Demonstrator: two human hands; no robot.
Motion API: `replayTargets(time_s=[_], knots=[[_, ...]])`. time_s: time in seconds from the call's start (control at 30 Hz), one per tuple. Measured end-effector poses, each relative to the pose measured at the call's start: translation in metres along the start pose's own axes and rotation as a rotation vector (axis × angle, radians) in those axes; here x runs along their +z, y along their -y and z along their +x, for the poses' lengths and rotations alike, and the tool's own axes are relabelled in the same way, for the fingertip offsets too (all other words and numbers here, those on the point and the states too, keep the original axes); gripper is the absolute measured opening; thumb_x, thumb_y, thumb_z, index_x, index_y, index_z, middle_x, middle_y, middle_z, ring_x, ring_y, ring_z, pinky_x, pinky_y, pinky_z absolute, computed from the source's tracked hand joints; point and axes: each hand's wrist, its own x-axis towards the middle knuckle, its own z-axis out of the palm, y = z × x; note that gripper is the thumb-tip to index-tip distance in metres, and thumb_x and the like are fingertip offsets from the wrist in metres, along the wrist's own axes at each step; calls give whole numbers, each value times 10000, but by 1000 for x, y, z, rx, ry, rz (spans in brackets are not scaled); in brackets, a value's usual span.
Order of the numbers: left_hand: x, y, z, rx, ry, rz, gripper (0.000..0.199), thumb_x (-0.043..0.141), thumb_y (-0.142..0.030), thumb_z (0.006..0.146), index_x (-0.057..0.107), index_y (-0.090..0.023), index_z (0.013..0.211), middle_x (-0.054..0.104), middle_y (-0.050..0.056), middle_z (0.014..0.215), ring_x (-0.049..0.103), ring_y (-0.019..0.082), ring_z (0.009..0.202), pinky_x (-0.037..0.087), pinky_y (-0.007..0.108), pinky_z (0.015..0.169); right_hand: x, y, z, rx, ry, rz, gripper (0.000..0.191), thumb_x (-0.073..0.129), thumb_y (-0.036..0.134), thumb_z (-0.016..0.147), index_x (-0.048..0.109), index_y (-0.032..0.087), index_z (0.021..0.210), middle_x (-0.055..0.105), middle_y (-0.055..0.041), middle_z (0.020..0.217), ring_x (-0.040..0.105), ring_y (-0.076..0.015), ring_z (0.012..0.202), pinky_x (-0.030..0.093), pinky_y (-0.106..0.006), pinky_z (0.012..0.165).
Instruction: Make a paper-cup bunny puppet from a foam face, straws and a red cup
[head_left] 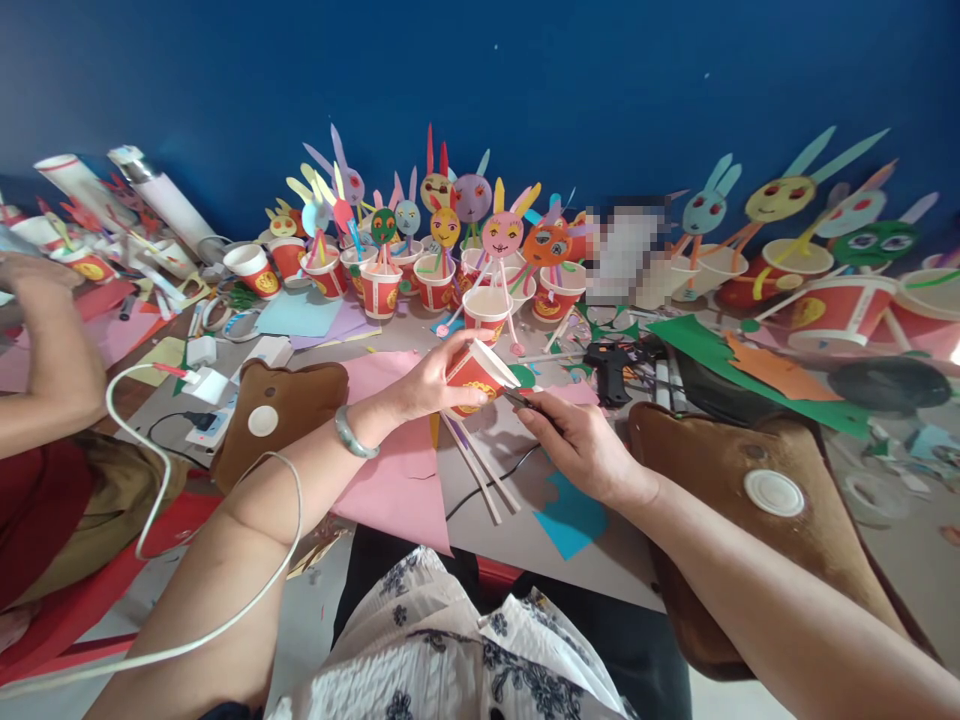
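Observation:
My left hand [435, 385] is closed around a red paper cup [471, 376] with a yellow print, tilted so its open mouth faces right. In my right hand [577, 440] is a dark slim tool [514, 397], its tip at the cup's rim; most of it is hidden by my fingers, so I cannot tell its exact kind. Below the cup lie thin white paper sticks [476, 470]. A blue paper piece [571, 515] is under my right hand, and a large pink sheet [397, 480] spreads beneath my left forearm.
Behind stand several cups with paper rabbit faces [502, 235] along the blue wall. A black glue gun [609, 372] lies right of centre. Brown plush pads [750, 540] flank me. A white cable [292, 560] crosses my left arm. Another person's arm [56, 340] is at left.

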Motion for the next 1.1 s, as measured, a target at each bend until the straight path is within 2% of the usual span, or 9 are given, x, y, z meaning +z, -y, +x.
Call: replayTargets(time_s=[0.23, 0.63, 0.77, 0.93, 1.1], knots=[[3, -2, -2, -6, 3, -58, 696, 786, -215, 689, 494, -236, 1321, 604, 83, 1266, 619, 264, 1111, 517, 426, 958, 1, 2, -3, 6, -49, -75, 299, 444, 424, 980, 558, 208, 806, 454, 44, 531, 406, -114, 467, 315, -244, 505], [8, -5, -4, 5, -7, -120, 666, 780, -227, 718, 493, -267, 1317, 610, 82, 1301, 619, 263, 1140, 503, 421, 978, 3, 3, -5, -13, -109, -48, 322, 431, 436, 992, 623, 197, 894, 495, 31, 548, 415, -113, 478, 362, -240, 517], [11, -6, -6, -38, -9, -147, 669, 791, -247, 724, 489, -269, 1321, 621, 68, 1269, 625, 255, 1123, 507, 415, 969, 4, 1, -6, -23, -138, -43, 326, 435, 435, 994, 635, 192, 911, 522, 19, 583, 434, -113, 497, 379, -238, 520], [15, -6, -9, -86, -45, -213, 668, 805, -255, 718, 495, -263, 1310, 626, 64, 1260, 613, 250, 1146, 501, 393, 969, 6, -2, -8, -77, -185, -106, 297, 442, 397, 997, 640, 181, 947, 522, 24, 557, 425, -103, 456, 362, -236, 499], [17, -8, -11, -114, -78, -182, 625, 801, -299, 745, 504, -258, 1295, 624, 70, 1255, 611, 250, 1143, 501, 385, 957, 7, -4, -9, -195, -182, -157, 282, 433, 364, 988, 653, 188, 989, 568, 2, 568, 493, -118, 456, 376, -242, 499]])
